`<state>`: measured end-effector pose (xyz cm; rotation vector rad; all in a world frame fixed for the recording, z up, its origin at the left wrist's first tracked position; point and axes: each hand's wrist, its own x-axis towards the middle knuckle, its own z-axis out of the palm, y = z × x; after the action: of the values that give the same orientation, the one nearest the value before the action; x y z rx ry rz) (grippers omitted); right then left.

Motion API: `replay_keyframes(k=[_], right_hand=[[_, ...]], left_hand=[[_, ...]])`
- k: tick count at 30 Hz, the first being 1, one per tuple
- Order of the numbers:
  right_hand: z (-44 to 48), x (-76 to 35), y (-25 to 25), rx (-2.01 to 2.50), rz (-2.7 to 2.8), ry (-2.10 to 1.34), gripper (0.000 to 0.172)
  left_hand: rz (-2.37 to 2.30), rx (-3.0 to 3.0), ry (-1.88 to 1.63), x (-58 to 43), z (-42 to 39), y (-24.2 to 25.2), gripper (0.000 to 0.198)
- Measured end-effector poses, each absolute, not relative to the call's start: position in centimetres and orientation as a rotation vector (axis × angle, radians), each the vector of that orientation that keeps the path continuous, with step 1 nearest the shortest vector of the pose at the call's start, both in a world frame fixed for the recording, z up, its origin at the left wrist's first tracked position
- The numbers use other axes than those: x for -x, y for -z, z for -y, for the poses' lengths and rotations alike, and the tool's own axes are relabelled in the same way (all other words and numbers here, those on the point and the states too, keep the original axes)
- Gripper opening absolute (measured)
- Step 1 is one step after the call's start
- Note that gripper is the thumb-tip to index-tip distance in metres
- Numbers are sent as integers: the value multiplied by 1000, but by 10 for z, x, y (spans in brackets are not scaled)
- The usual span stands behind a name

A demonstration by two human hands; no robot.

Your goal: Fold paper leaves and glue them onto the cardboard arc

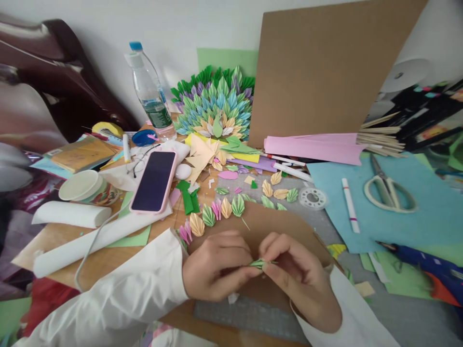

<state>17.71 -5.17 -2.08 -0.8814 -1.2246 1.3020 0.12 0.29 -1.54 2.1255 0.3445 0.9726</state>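
Note:
My left hand (pixel 217 265) and my right hand (pixel 298 274) meet over a brown cardboard sheet (pixel 275 219), both pinching a small folded green paper leaf (pixel 261 263) between fingertips. Both arms wear white sleeves. A row of finished paper leaves (pixel 217 212) in pink, yellow and green lies along the cardboard's far edge, just beyond my left hand. More loose leaves (pixel 278 193) are scattered further back.
A pink-cased phone (pixel 154 182) lies left of centre, with a paper cup (pixel 85 187), rolled white paper (pixel 72 214) and a water bottle (pixel 150 96). A paper-leaf fan piece (pixel 217 108) stands at the back. Scissors (pixel 388 190) and a white marker pen (pixel 350 205) rest on blue paper (pixel 427 226); a glue gun (pixel 427 267) lies right.

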Motion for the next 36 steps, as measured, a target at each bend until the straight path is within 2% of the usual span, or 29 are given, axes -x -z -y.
replay_keyframes(k=[7,18,28,36], right_hand=[[55,-180,24,749,1210,-1247,12],[58,-181,22,695,1176,-1298,12],[53,-182,25,1002,1180,-1007,20],[66,-199,9,1047,1536,-974,15]], left_hand=[[-361,-1740,-775,3,-6,2,30],[-309,-1421,-661,5,-2,2,35],[-532,-1542,-850,1,-6,11,8],[-663,-924,-854,0,-9,15,21]])
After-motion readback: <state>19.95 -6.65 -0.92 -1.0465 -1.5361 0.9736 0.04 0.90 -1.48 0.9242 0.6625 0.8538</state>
